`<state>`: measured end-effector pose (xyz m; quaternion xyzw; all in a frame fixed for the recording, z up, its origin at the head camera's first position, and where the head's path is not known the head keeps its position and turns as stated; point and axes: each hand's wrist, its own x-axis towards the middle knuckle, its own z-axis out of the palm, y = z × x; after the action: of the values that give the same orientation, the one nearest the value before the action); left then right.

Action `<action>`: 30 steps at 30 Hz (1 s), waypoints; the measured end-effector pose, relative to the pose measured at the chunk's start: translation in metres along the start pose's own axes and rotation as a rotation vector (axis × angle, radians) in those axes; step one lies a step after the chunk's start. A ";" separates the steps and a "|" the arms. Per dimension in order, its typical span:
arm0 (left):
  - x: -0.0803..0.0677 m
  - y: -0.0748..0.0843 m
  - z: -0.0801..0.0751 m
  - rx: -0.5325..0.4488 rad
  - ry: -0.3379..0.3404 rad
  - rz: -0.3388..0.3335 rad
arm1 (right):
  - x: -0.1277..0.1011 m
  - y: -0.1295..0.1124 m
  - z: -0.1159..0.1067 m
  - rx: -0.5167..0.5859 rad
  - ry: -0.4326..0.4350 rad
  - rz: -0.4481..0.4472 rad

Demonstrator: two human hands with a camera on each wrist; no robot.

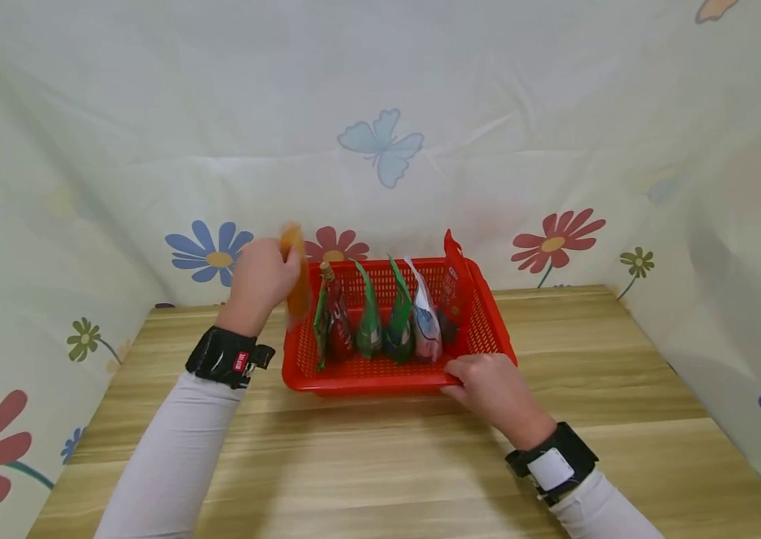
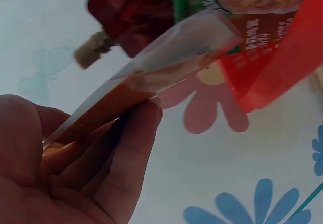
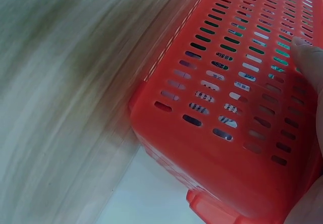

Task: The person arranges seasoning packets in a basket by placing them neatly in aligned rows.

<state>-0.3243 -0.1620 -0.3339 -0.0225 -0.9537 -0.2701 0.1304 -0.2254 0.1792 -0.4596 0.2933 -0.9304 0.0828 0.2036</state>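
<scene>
A red slotted basket (image 1: 488, 318) stands on the wooden table (image 1: 387, 457), with several snack pouches upright inside: a dark red one (image 1: 340, 329), green ones (image 1: 370, 322) and a white one (image 1: 426, 322). My left hand (image 1: 262, 281) hovers at the basket's left end and pinches an orange pouch (image 1: 295, 273), which is blurred. The left wrist view shows my fingers (image 2: 126, 153) curled round that orange pouch (image 2: 151, 82). My right hand (image 1: 491, 389) holds the basket's near right corner. The right wrist view shows the basket wall (image 3: 227, 108) with a fingertip (image 3: 308, 57) against it.
Flower-and-butterfly cloth (image 1: 380, 150) hangs behind and on both sides of the table. A tall red pouch (image 1: 454, 284) leans at the basket's right end. Bare wood lies in front of the basket and to its right.
</scene>
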 end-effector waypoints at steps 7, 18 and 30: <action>0.017 -0.005 0.019 -0.004 -0.147 -0.063 | 0.001 -0.002 0.000 0.001 0.007 0.009; 0.019 -0.009 0.031 0.034 -0.255 -0.103 | 0.002 -0.002 0.001 -0.005 0.014 0.004; 0.012 -0.010 0.029 0.030 -0.350 -0.132 | 0.000 0.000 0.003 -0.007 0.031 0.008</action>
<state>-0.3435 -0.1553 -0.3599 -0.0046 -0.9651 -0.2558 -0.0550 -0.2260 0.1781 -0.4627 0.2875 -0.9287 0.0846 0.2186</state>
